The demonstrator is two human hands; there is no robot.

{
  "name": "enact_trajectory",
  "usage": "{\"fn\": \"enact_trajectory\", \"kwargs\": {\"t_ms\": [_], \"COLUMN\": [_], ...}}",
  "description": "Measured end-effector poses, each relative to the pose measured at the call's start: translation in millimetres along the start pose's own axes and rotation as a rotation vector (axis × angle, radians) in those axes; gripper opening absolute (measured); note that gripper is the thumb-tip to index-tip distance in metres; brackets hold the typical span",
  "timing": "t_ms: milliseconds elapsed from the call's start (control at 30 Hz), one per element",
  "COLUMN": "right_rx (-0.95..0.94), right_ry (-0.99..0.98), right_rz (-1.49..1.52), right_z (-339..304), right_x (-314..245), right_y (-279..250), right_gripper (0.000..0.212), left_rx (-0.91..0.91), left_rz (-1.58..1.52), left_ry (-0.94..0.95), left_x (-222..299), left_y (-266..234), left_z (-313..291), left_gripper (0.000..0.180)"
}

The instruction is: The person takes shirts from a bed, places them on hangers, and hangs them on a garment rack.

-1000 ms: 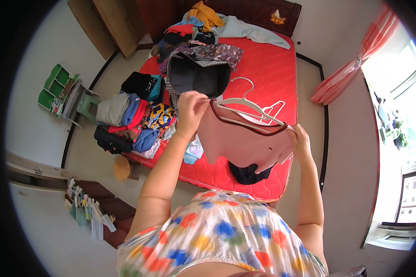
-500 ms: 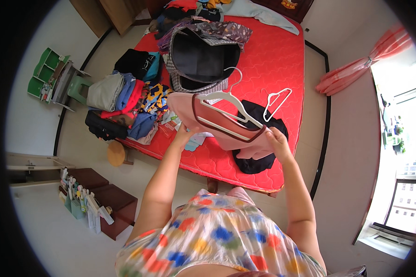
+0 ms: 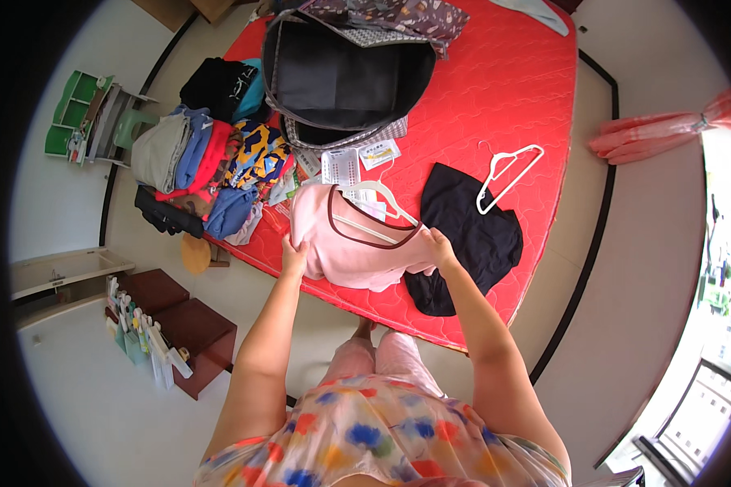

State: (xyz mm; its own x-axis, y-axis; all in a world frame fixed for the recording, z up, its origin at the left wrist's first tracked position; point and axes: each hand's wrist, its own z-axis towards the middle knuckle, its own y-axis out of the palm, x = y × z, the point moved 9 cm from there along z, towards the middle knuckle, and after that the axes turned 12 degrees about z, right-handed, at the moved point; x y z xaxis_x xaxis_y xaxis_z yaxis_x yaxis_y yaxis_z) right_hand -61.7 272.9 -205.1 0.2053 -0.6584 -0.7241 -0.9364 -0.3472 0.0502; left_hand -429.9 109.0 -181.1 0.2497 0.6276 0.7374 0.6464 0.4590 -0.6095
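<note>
Pink brown-trimmed top (image 3: pixel 345 258) on a white hanger (image 3: pixel 387 197) is gripped at its sides by left hand (image 3: pixel 295 258) and right hand (image 3: pixel 439 247), near a black garment (image 3: pixel 481 242).

White lettering (image 3: pixel 242 85) marks a folded black garment (image 3: pixel 207 88), small print (image 3: pixel 375 151) a white packet (image 3: pixel 388 156).

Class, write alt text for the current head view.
A person's left hand and right hand hold a brown-trimmed pink top, a white hanger inside its neckline, over a red mattress. A black garment lies right of the top, folded clothes left, an open bag beyond.
</note>
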Motion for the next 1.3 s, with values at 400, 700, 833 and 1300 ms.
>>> {"fn": "enact_trajectory", "kwargs": {"t_ms": [400,700,833,1300], "right_rx": [0.037,0.275,0.44,0.388], "right_ry": [-0.022,-0.491,-0.383,-0.199], "right_rz": [-0.074,-0.342,-0.585,-1.258], "right_z": [162.0,148.2,145.3,210.2], "right_x": [67.5,13.0,0.9,-3.8], "right_y": [-6.6,-111.1,-181.1,-231.1], "right_gripper": [0.028,0.017,0.03,0.04], "left_rx": [-0.188,-0.135,-0.213,-0.634], "left_rz": [0.547,0.551,0.538,0.494], "left_ry": [-0.05,0.313,0.398,0.551], "left_x": [-26.9,38.8,79.4,99.6], "left_y": [96.6,148.0,180.7,312.9], "left_z": [31.5,2.1,-16.3,-84.7], "left_gripper": [0.066,0.056,0.053,0.04]}}
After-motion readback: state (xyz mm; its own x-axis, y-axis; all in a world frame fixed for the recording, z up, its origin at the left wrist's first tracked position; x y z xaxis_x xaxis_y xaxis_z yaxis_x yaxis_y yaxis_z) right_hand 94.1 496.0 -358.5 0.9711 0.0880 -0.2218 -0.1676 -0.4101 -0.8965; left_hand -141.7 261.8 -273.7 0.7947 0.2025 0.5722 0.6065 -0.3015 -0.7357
